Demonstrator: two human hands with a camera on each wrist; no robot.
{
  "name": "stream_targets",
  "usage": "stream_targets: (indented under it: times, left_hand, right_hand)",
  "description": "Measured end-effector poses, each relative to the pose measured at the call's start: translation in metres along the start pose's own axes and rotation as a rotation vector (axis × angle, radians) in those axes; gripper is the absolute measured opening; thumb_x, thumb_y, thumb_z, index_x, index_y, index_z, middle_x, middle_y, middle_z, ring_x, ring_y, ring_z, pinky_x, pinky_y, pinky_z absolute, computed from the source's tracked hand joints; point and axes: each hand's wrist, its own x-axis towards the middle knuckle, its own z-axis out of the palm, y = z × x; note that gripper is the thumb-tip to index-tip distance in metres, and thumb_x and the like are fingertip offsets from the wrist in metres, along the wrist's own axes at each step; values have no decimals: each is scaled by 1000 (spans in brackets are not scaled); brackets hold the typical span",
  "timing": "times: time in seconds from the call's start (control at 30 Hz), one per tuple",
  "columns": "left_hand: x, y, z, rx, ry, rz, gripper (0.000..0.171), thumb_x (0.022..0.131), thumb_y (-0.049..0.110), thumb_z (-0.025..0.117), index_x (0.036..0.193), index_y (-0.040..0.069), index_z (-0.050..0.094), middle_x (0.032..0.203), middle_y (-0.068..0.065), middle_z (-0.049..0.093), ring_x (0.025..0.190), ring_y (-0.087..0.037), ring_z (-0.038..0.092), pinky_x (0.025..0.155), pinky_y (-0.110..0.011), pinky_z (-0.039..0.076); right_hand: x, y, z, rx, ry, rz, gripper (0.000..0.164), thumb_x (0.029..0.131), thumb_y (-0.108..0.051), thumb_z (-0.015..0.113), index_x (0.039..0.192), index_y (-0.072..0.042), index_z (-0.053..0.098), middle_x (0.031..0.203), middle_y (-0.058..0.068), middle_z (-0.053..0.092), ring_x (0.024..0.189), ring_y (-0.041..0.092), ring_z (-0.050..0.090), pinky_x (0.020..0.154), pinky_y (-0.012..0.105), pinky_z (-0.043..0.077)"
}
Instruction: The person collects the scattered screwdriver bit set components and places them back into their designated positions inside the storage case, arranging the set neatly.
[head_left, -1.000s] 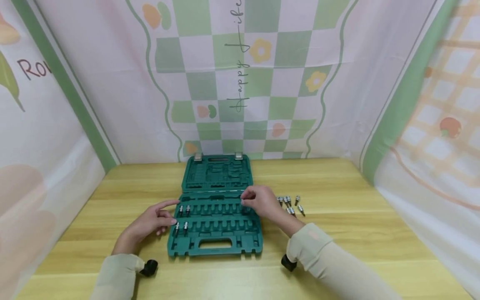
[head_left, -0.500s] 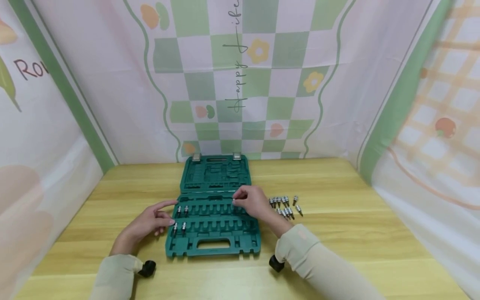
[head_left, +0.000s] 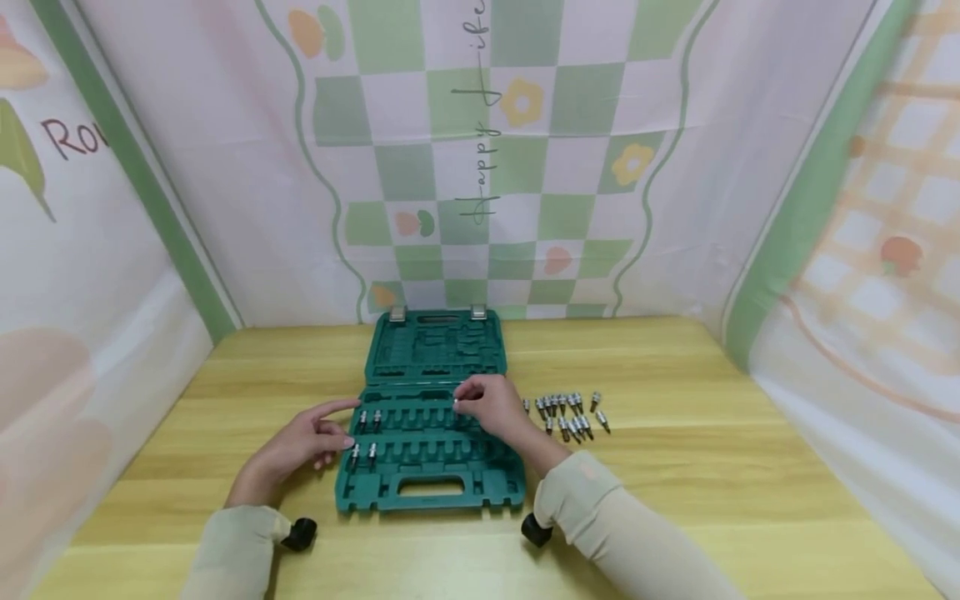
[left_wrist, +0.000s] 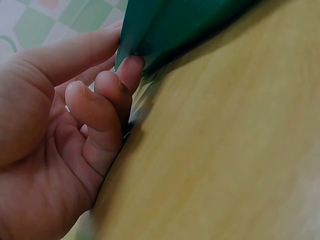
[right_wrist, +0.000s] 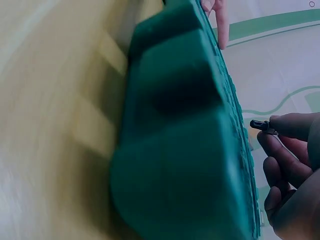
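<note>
A green plastic tool case (head_left: 495, 485) lies unfolded on the wooden table, its moulded lid (head_left: 437, 350) toward the back. Two silver bit sockets stand at the left of each slot row, one upper bit socket (head_left: 377, 419) and one lower bit socket (head_left: 372, 454) among them. My left hand (head_left: 300, 443) holds the case's left edge, thumb over the rim and other fingers curled against its side. Above the upper row, my right hand (head_left: 491, 408) pinches a bit socket (right_wrist: 259, 125) between thumb and forefinger, its dark tip pointing outward. The hand hides the slots beneath it.
Several loose bit sockets (head_left: 576, 403) lie in two rough rows on the table (head_left: 675, 475), right of the case. A printed checkered curtain (head_left: 517, 167) hangs behind the table's back edge, with more cloth at both sides.
My right hand has moved left along the upper slot row with the bit socket, uncovering more of the loose ones on the table. My left hand stays at the case edge.
</note>
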Motion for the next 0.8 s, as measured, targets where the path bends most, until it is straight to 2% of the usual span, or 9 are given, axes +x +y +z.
stream_targets:
  times: [0.2, 0.8]
  left_hand:
    - [1, 2, 1, -3, -7, 9, 68, 93, 12, 67, 151, 4, 32, 90, -16, 66, 56, -15, 53, 50, -26, 48]
    - [2, 0, 1, -11, -2, -21, 68, 93, 14, 67, 151, 8, 33, 91, -16, 66, 57, -16, 53, 51, -25, 48]
  right_hand:
    - [0, -2, 7, -21, 0, 28, 8, 89, -12, 72, 97, -9, 73, 83, -4, 65, 77, 14, 61, 63, 32, 50]
    - [-2, -11, 21, 18, -13, 5, 9, 89, -11, 72, 97, -8, 73, 83, -4, 66, 76, 12, 61, 65, 32, 51]
